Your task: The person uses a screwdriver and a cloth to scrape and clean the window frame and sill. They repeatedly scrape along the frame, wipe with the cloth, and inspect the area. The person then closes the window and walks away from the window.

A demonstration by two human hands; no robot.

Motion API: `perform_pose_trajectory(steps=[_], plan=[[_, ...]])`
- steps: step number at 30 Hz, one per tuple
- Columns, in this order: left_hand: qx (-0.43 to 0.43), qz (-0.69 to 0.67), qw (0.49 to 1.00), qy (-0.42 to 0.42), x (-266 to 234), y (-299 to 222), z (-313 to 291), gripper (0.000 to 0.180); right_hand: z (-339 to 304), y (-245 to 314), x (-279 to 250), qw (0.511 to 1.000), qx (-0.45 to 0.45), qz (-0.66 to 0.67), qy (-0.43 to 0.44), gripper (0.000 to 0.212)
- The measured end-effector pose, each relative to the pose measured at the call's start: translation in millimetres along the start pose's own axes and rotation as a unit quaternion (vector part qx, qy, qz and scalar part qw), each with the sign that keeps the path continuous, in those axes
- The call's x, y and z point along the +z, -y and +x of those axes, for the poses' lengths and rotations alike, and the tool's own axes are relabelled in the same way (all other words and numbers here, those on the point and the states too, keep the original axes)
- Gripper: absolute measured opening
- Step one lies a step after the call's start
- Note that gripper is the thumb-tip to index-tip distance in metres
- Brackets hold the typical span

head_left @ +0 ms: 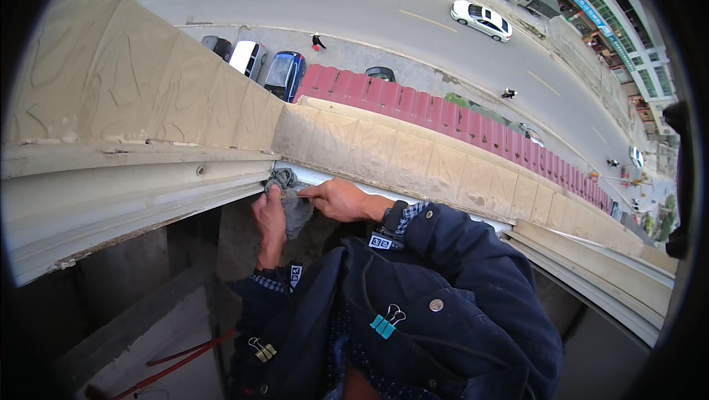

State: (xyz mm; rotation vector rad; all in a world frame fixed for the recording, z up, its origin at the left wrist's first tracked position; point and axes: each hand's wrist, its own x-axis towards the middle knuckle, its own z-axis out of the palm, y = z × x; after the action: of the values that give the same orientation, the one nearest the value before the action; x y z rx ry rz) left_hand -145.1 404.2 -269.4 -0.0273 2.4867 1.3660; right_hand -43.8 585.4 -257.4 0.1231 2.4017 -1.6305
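A crumpled grey rag [298, 215] is bunched at the inside corner of a white window frame [177, 192]. My left hand [270, 217] is closed on the rag's left side, thumb uppermost. From the right, my right hand [341, 199] is closed on a thin stick-like tool [304, 195] whose tip meets the rag; the tool's kind cannot be made out. The rag covers the corner of the frame beneath it.
Beyond the frame runs a beige tiled ledge [413, 146], with a red corrugated roof [413, 101] below it. A road with a white car [481, 20] lies far down. Red cords [173, 367] are at the lower left. A teal binder clip [384, 325] hangs on my jacket.
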Motion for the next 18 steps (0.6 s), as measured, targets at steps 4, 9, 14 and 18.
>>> perform_pose_trajectory(steps=[4, 9, 14, 18], plan=[[-0.022, -0.071, 0.997, 0.033, -8.8, -5.5, -2.6, 0.045, -7.6, 7.0, -0.8, 1.0, -0.017, 0.015, -0.008, 0.039], [0.013, -0.069, 0.998, 0.006, -16.7, -17.7, -10.0, 0.043, -11.6, 12.5, -4.9, 0.999, -0.044, 0.02, -0.016, 0.04], [0.048, -0.076, 0.996, -0.007, -26.9, -40.3, -18.8, 0.041, -15.2, 24.9, -13.2, 0.996, -0.084, 0.033, -0.027, 0.038], [0.084, -0.102, 0.991, -0.026, -36.8, -60.6, -30.7, 0.039, -24.5, 41.1, -21.6, 0.994, -0.092, 0.053, -0.017, 0.037]])
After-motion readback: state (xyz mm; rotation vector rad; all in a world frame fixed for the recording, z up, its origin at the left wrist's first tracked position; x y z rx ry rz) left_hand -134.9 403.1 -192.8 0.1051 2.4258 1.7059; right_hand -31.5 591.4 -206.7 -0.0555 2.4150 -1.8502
